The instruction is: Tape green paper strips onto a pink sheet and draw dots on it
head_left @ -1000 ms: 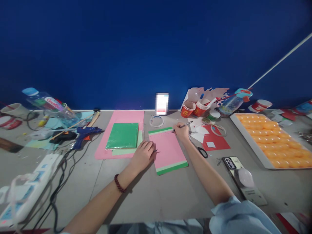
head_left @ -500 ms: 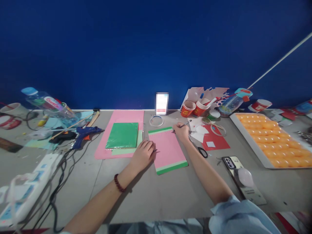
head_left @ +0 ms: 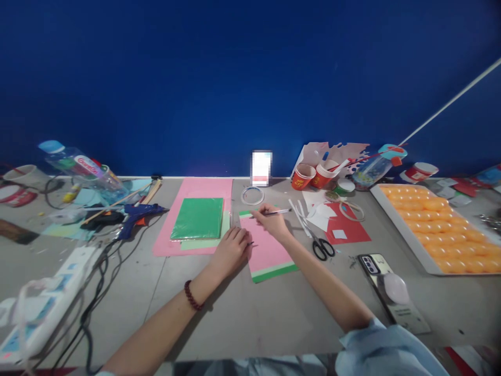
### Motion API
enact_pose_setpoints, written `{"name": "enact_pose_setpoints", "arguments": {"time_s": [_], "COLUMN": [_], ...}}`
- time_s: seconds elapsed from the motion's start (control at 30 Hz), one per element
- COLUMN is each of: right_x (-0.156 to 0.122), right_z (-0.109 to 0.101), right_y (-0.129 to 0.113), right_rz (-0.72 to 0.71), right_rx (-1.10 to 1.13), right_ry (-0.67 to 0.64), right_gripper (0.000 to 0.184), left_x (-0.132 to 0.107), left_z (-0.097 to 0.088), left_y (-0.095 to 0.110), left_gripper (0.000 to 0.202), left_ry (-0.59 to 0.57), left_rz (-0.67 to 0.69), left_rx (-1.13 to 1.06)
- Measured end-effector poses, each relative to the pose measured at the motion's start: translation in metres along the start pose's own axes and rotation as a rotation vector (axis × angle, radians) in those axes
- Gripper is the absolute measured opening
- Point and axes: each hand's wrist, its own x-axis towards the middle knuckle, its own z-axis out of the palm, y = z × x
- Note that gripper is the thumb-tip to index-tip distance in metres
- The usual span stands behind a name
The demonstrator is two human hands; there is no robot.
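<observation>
My right hand point(head_left: 271, 221) grips a pen point(head_left: 281, 211). Its point is at the upper left of a pink sheet point(head_left: 269, 250), near the green strip along the far edge; another green strip point(head_left: 276, 272) runs along the near edge. My left hand point(head_left: 231, 248) rests on the sheet's left edge with curled fingers, and a small thin dark piece point(head_left: 251, 244) pokes out from them. Beside that hand, a green pack of paper point(head_left: 199, 218) lies on a larger pink sheet point(head_left: 163, 241). Black-handled scissors point(head_left: 323, 249) lie right of my right hand.
Left are a glue gun point(head_left: 139, 214), a power strip point(head_left: 50, 297) and a plastic bottle point(head_left: 84, 164). Right are red paper cups point(head_left: 303, 177), white strips point(head_left: 299, 216), red paper point(head_left: 354, 227), a phone point(head_left: 391, 292) and a tray of orange balls point(head_left: 373, 196). A ring point(head_left: 252, 196) lies at the back.
My right hand has moved left with the pen along the far edge of the pink sheet. The scissors and white strips now show more fully. My left hand stays in place.
</observation>
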Motion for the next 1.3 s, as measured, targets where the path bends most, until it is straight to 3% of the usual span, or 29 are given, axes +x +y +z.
{"name": "enact_pose_setpoints", "arguments": {"time_s": [0.13,0.37,1.3], "right_x": [-0.012,-0.013,-0.015], "right_z": [0.015,0.018,0.011], "right_y": [0.004,0.014,0.009], "right_rz": [-0.013,-0.046,-0.044], "right_rx": [0.018,-0.01,-0.001], "right_ry": [-0.115,-0.088,-0.033], "right_gripper": [0.033,0.038,0.039], "left_x": [0.002,0.002,0.001], "left_z": [-0.002,-0.002,-0.005], "left_y": [0.001,0.001,0.002], "left_gripper": [0.014,0.011,0.015], "left_ry": [-0.005,-0.011,-0.062], "left_rz": [-0.009,-0.011,-0.014], "left_rx": [-0.032,-0.067,-0.028]}}
